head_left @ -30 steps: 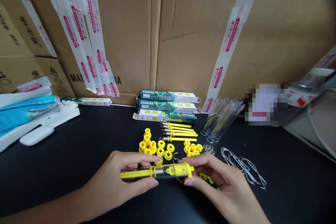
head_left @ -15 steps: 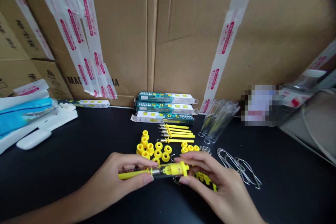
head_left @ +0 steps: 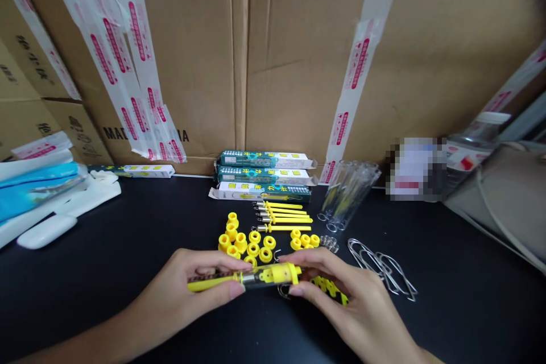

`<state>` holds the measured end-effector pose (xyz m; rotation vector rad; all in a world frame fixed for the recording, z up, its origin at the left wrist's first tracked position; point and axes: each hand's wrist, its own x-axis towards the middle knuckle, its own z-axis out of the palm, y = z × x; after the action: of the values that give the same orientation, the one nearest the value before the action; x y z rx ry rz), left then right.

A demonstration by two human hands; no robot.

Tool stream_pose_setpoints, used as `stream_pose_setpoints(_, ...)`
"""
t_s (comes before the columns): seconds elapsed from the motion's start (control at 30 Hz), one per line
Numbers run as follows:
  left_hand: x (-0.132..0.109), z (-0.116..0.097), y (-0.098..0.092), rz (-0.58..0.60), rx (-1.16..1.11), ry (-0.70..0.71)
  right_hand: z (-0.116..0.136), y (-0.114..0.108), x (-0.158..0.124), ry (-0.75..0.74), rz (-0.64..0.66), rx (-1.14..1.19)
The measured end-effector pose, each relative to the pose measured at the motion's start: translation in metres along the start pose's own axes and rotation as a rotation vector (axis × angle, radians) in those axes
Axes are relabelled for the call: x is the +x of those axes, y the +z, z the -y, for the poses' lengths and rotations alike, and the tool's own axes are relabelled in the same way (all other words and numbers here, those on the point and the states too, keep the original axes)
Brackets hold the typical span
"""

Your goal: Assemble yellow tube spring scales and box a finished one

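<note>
Between my hands lies a clear tubular spring scale (head_left: 251, 277), nearly level, with a yellow rod, a metal piece and a yellow insert inside. My left hand (head_left: 202, 276) is closed round the tube's left part, thumb in front and fingers behind. My right hand (head_left: 345, 290) grips the yellow cap at the right end between thumb and fingers. Just beyond the hands are yellow collars (head_left: 241, 242), yellow rings (head_left: 267, 242) and several yellow rods with metal ends (head_left: 285, 219). Small yellow parts (head_left: 328, 287) lie partly hidden behind my right hand, near a small metal hook (head_left: 282, 291).
Printed spring scale boxes (head_left: 264, 173) are stacked against a large taped carton (head_left: 191, 57). Clear tubes (head_left: 350, 193) stand at the back right, with large wire hooks (head_left: 381, 270) in front. A plastic bottle (head_left: 473, 136) is farther right; a white object (head_left: 46, 231) lies left.
The whole view has shifted slightly, with things appearing a little farther left. Both hands keep the same hold on the spring scale.
</note>
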<state>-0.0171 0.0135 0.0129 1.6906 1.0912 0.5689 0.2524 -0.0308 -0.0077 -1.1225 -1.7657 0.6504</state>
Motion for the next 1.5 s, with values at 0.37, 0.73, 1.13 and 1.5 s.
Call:
stream_pose_setpoints(0.37,0.002,-0.003,-0.001,-0.014,0.065,0.045,0.000,0.001,0.000,0.040,-0.003,0.053)
stream_pose_setpoints(0.73,0.002,-0.002,0.001,-0.004,-0.021,0.004,0.004,-0.004,0.001,-0.073,-0.020,-0.063)
stream_pose_setpoints(1.13,0.004,-0.003,0.000,-0.034,-0.120,-0.002,0.003,-0.032,0.014,-0.094,-0.107,-0.208)
stream_pose_setpoints(1.5,-0.001,-0.006,0.000,0.015,-0.065,-0.010,-0.014,-0.032,0.024,-0.214,-0.006,-0.591)
